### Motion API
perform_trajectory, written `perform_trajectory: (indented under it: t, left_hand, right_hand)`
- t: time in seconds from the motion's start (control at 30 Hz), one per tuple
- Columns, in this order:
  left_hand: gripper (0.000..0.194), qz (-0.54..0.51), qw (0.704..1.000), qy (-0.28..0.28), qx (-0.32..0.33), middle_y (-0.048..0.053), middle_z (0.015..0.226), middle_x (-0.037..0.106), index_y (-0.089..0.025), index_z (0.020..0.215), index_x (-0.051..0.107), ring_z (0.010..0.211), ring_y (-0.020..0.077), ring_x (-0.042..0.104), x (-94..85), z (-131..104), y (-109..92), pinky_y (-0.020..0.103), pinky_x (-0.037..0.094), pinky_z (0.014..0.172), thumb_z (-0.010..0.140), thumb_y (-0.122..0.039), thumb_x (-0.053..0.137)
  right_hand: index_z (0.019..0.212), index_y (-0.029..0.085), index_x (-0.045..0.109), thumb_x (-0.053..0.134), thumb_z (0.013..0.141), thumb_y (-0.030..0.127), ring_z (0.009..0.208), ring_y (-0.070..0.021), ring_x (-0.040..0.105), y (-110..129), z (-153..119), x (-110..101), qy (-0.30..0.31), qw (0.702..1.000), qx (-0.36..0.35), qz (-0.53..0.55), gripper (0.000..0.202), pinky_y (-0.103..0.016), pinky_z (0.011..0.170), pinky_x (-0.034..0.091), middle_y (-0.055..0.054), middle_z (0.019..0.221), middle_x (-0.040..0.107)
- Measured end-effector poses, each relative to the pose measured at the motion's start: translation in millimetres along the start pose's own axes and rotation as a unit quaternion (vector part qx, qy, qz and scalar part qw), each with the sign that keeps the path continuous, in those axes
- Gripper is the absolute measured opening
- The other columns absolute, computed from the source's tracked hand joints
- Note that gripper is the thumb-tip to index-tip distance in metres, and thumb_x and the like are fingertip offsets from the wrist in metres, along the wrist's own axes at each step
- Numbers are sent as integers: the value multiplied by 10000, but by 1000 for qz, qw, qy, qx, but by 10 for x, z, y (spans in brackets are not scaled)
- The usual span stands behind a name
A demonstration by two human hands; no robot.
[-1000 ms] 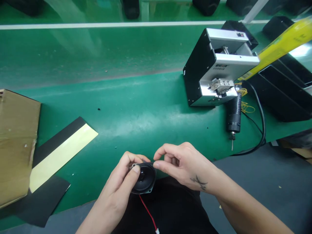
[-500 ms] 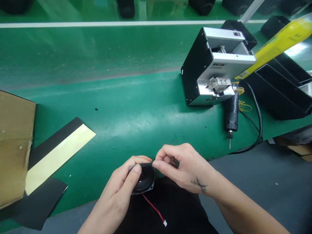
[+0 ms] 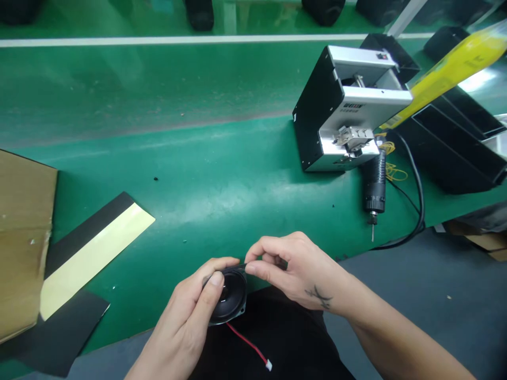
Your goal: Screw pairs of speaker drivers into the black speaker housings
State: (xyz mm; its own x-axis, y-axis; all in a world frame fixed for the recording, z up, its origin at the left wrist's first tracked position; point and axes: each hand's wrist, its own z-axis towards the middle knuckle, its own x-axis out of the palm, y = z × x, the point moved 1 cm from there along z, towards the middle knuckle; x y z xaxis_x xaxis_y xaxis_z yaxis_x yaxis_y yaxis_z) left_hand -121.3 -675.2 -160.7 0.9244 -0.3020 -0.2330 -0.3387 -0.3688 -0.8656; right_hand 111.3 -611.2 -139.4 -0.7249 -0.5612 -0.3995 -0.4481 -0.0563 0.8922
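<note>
My left hand [image 3: 200, 298] grips a small round black speaker [image 3: 233, 296] at the bench's front edge, its thumb lying over the rim. A red wire [image 3: 249, 343] with a white plug hangs from the speaker's lower side. Along the speaker's upper edge runs a thin black strip [image 3: 236, 268]. The thumb and forefinger of my right hand [image 3: 287, 269] pinch the strip's right end. How much of the strip lies against the rim, I cannot tell. The left fingertips are partly hidden behind the speaker.
On the left lie a black sheet with pale yellow backing [image 3: 99, 250], another black sheet [image 3: 67, 327] and a cardboard box [image 3: 26, 243]. A silver and black machine [image 3: 348, 111] stands at back right, beside an electric screwdriver [image 3: 374, 184] and its cable. Black cases [image 3: 447, 153] sit farther right.
Both hands and the speaker have shifted slightly left. The right hand's pinch has risen a little, and more of the black strip shows between the hands.
</note>
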Motion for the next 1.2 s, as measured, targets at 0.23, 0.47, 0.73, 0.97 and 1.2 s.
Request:
perform_trajectory:
  t: [0.23, 0.47, 0.73, 0.97, 1.2]
  left_hand:
    - [442, -24, 997, 75, -14, 23, 1307, 783, -353, 1293, 791, 1278, 295, 692, -172, 3, -124, 302, 611, 981, 1040, -637, 566]
    - [397, -53, 991, 119, -38, 31, 1009, 761, -294, 1204, 757, 945, 206, 685, -138, -69, -58, 257, 595, 829, 1060, -600, 549]
    - [499, -128, 981, 73, -123, 47, 1378, 735, -342, 1347, 738, 1307, 279, 653, 4, -189, -100, 339, 551, 1095, 1018, -678, 572]
    - [485, -154, 978, 103, -97, 57, 1221, 749, -307, 1308, 735, 1093, 240, 666, 56, -136, -73, 319, 539, 943, 1047, -655, 519]
    - [510, -176, 974, 120, -71, 69, 1069, 726, -250, 1192, 725, 1026, 256, 635, 92, -64, 4, 339, 486, 904, 1023, -683, 516]
  right_hand:
    - [1018, 215, 752, 714, 1055, 346, 518, -68, 456, 87, 105, -99, 45, 993, -32, -106, 141, -248, 578, 323, 97, 598, 593]
    - [865, 198, 713, 689, 1068, 337, 689, -90, 541, 142, 153, -156, 47, 988, -95, -111, 247, -246, 670, 388, 35, 786, 667]
    - [837, 173, 716, 715, 1047, 293, 642, -65, 490, 88, 133, -119, 34, 993, -86, -70, 242, -215, 629, 374, 50, 733, 634]
    - [800, 172, 735, 725, 1020, 295, 620, -72, 507, 55, 88, -64, 20, 997, -57, -38, 252, -224, 612, 390, 41, 717, 639]
    - [866, 178, 804, 727, 1027, 254, 639, -80, 564, 48, 61, -56, 15, 997, -69, -28, 195, -224, 628, 423, 22, 754, 699]
